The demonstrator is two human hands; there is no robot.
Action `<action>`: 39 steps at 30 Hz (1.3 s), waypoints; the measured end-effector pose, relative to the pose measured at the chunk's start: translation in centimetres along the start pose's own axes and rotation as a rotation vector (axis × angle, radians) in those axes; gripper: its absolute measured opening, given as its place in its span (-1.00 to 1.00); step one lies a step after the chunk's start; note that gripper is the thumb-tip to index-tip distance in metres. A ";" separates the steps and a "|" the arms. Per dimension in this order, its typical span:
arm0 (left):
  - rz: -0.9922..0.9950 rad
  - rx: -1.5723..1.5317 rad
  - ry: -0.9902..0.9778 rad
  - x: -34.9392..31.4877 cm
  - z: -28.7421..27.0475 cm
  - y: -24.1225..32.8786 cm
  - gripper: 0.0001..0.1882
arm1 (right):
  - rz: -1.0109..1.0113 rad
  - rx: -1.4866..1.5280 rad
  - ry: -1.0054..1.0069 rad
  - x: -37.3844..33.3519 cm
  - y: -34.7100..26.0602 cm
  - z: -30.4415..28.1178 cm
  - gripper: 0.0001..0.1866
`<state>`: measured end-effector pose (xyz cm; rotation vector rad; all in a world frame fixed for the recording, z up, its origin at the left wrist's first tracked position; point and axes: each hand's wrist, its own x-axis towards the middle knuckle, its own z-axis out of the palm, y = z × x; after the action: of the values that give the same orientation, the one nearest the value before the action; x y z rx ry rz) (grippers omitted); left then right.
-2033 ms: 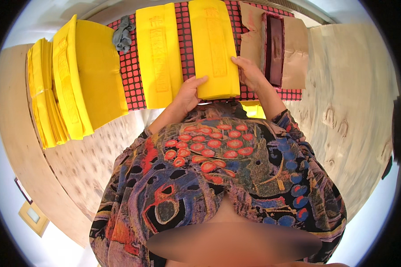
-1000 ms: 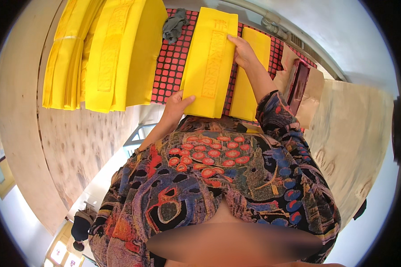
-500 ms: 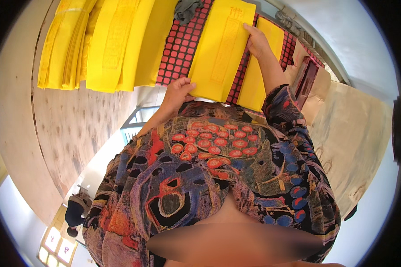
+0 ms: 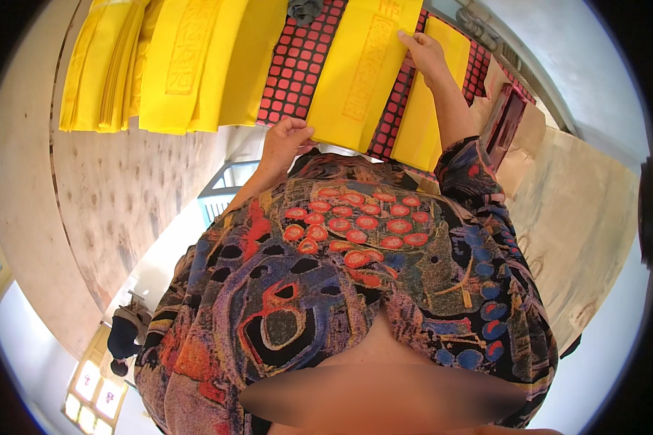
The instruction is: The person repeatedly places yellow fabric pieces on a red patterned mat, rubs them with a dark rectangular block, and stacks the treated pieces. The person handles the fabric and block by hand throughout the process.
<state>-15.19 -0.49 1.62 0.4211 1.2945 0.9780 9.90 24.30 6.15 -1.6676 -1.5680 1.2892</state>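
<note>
I judge I'm aligning the printed yellow piece [image 4: 357, 76] on the checked cloth [image 4: 297, 72]. My left hand [image 4: 284, 146] touches it at the cloth's near edge, my right hand [image 4: 428, 58] farther over; whether they pinch, I can't tell. Squaring calls for light, even contact.

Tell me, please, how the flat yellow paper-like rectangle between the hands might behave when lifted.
The flat yellow paper-like rectangle would probably sag if lifted by one corner, as its near edge looks thin. That thinness suggests little weight; lying flat, it should hardly roll.
</note>
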 end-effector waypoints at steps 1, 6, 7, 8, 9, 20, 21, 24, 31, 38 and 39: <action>0.001 0.002 0.013 -0.1 0.0 -0.1 -0.79 | -0.032 -0.009 0.022 0.1 0.2 0.1 -0.56; 0.039 0.102 0.146 -0.9 -0.6 -0.3 -0.80 | -0.214 -0.295 0.137 0.2 0.9 -0.4 -0.50; 0.054 0.123 0.182 -1.0 -0.7 -0.4 -0.80 | -0.267 -0.315 0.143 0.1 1.0 -0.9 -0.49; 0.070 0.144 0.218 -1.2 -0.8 -0.4 -0.80 | -0.278 -0.324 0.155 -0.2 1.1 -1.4 -0.48; 0.133 0.152 0.256 -1.4 -0.7 -0.5 -0.82 | -0.288 -0.333 0.169 -0.6 1.3 -2.1 -0.47; 0.598 0.424 0.022 -0.9 4.3 1.3 -0.91 | -0.231 -0.197 0.689 -9.0 8.9 -16.2 -0.62; 0.612 0.457 -0.039 -0.8 5.2 1.6 -0.90 | -0.253 -0.292 0.721 -9.5 9.9 -17.7 -0.62; 0.581 0.511 -0.204 -0.5 7.2 2.2 -0.90 | -0.120 -0.553 0.834 -11.6 13.1 -20.1 -0.62; 0.751 0.813 -0.372 1.1 11.2 1.8 -0.89 | 0.023 -0.731 0.740 -13.1 15.3 -19.2 -0.48; 1.107 1.067 -0.361 2.7 11.9 1.2 -0.77 | 0.067 -0.953 0.703 -11.4 12.5 -15.6 -0.49; 1.095 1.099 -0.364 2.9 11.9 1.1 -0.75 | 0.028 -0.970 0.703 -10.9 12.3 -15.5 -0.51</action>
<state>-4.58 5.40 3.91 2.2074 1.1244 0.8636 30.52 15.08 5.23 -2.3088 -1.7620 -0.2087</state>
